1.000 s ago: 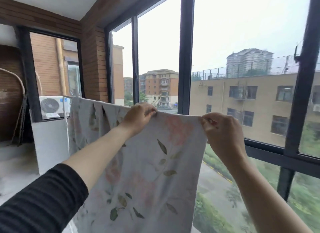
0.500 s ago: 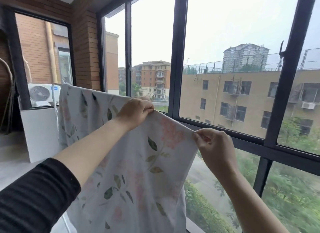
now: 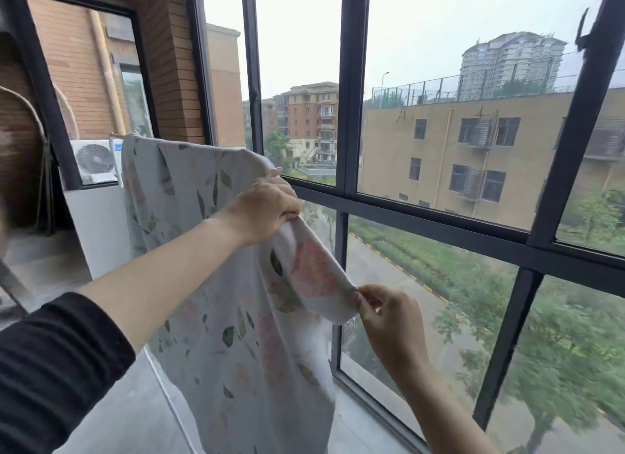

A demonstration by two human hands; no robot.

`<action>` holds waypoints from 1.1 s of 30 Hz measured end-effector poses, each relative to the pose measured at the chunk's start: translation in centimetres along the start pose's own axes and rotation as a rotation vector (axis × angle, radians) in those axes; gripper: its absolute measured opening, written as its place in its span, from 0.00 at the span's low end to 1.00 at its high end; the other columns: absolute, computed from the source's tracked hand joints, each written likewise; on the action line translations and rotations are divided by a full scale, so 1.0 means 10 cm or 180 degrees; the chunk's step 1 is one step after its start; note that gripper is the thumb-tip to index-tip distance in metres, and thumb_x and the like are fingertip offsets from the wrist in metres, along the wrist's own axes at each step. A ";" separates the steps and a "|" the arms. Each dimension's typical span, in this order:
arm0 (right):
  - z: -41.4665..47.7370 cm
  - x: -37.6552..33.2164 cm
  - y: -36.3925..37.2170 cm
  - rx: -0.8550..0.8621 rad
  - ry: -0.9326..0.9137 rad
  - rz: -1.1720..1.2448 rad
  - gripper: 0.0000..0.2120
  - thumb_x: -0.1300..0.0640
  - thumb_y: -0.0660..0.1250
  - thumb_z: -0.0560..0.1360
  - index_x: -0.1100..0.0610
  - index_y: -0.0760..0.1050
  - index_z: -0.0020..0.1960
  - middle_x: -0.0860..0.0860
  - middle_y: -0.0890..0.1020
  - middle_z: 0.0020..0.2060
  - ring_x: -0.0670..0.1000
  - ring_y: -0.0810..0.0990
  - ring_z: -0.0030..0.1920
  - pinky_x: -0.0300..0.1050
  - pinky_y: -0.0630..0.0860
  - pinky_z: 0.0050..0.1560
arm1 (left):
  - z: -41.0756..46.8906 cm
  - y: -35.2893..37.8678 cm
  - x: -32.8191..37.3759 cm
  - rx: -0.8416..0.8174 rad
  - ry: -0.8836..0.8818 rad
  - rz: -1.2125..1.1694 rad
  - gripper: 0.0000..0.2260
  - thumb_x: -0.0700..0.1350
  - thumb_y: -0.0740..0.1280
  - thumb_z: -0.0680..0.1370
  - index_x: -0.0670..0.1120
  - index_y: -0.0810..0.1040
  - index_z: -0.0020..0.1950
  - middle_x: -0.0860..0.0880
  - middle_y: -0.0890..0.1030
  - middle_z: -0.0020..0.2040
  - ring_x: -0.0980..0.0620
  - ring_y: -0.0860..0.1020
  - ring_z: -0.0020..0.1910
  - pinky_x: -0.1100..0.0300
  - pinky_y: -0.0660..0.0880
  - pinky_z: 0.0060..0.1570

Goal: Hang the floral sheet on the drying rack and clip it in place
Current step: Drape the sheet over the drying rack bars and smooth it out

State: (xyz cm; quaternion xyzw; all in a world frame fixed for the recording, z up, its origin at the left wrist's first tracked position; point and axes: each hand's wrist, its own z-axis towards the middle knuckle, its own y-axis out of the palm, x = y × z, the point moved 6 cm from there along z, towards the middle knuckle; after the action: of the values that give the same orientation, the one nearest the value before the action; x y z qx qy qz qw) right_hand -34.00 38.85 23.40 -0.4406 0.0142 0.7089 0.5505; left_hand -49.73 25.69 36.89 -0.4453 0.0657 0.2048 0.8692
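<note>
White floral sheet (image 3: 209, 284) hangs before the window (image 3: 351, 115), far end draped high near a fan unit (image 3: 94, 159). Top edge gripped in curled left hand (image 3: 262, 206); right hand (image 3: 385, 315) pinches the edge lower down.

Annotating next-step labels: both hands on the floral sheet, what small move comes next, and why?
Probably lift the right hand to level with the left hand: its pinched corner of the floral sheet sags below the left grip, so the top edge slopes.
</note>
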 end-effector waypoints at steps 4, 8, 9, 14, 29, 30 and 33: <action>-0.15 0.20 0.08 0.0031 0.0125 0.0165 0.04 0.57 0.70 0.74 0.54 0.82 0.40 0.48 0.82 0.30 0.51 0.79 0.33 0.50 0.76 0.34 | -0.08 0.10 0.10 -0.0029 -0.0014 0.0012 0.08 0.38 0.65 0.73 0.42 0.82 0.35 0.50 0.83 0.37 0.46 0.79 0.43 0.47 0.57 0.71; -0.26 0.25 -0.02 0.0218 0.0200 0.0583 0.06 0.58 0.67 0.75 0.52 0.80 0.42 0.45 0.79 0.28 0.45 0.76 0.30 0.46 0.71 0.32 | -0.21 0.13 0.31 0.0390 -0.0101 -0.0018 0.06 0.32 0.66 0.74 0.40 0.82 0.42 0.46 0.82 0.42 0.44 0.79 0.47 0.43 0.67 0.67; -0.25 0.25 -0.06 0.0279 0.0198 0.0643 0.06 0.59 0.67 0.75 0.52 0.80 0.41 0.45 0.78 0.27 0.45 0.75 0.29 0.44 0.70 0.31 | -0.28 0.13 0.37 0.0628 -0.0214 -0.0058 0.06 0.32 0.67 0.74 0.38 0.82 0.47 0.44 0.82 0.48 0.42 0.78 0.54 0.45 0.68 0.66; -0.18 0.24 -0.13 0.0158 0.0104 0.0600 0.07 0.62 0.68 0.75 0.52 0.81 0.41 0.41 0.76 0.25 0.46 0.76 0.28 0.44 0.71 0.31 | -0.81 0.40 0.67 0.0918 -0.1253 -0.0649 0.28 0.38 0.71 0.73 0.37 0.66 0.71 0.41 0.67 0.70 0.45 0.64 0.71 0.59 0.58 0.73; -0.18 0.03 -0.37 0.0187 -0.0368 0.0681 0.05 0.60 0.69 0.74 0.53 0.82 0.41 0.46 0.81 0.29 0.48 0.78 0.30 0.44 0.73 0.32 | -1.54 1.04 0.55 0.0207 -0.3570 -0.1528 0.05 0.41 0.68 0.75 0.41 0.77 0.40 0.44 0.81 0.38 0.43 0.78 0.39 0.53 0.72 0.38; -0.19 0.05 -0.32 0.0115 -0.0415 0.0459 0.05 0.59 0.68 0.74 0.54 0.82 0.41 0.47 0.82 0.29 0.50 0.79 0.31 0.45 0.74 0.34 | -1.63 0.97 0.51 0.0203 -0.3574 -0.1398 0.04 0.40 0.67 0.76 0.40 0.77 0.42 0.43 0.80 0.39 0.43 0.77 0.39 0.53 0.71 0.38; -0.25 0.09 -0.03 -0.0232 -0.0434 -0.0151 0.06 0.58 0.67 0.74 0.56 0.82 0.42 0.51 0.83 0.32 0.55 0.80 0.34 0.49 0.76 0.34 | -1.84 0.76 0.36 0.0133 -0.3452 -0.0787 0.04 0.37 0.63 0.76 0.39 0.76 0.43 0.41 0.78 0.42 0.41 0.75 0.39 0.55 0.67 0.36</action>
State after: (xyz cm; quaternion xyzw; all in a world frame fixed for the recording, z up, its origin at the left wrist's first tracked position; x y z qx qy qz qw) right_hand -32.24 38.40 21.42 -0.4113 -0.0596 0.7241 0.5504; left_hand -48.33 15.95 19.21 -0.2631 -0.4397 0.2998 0.8047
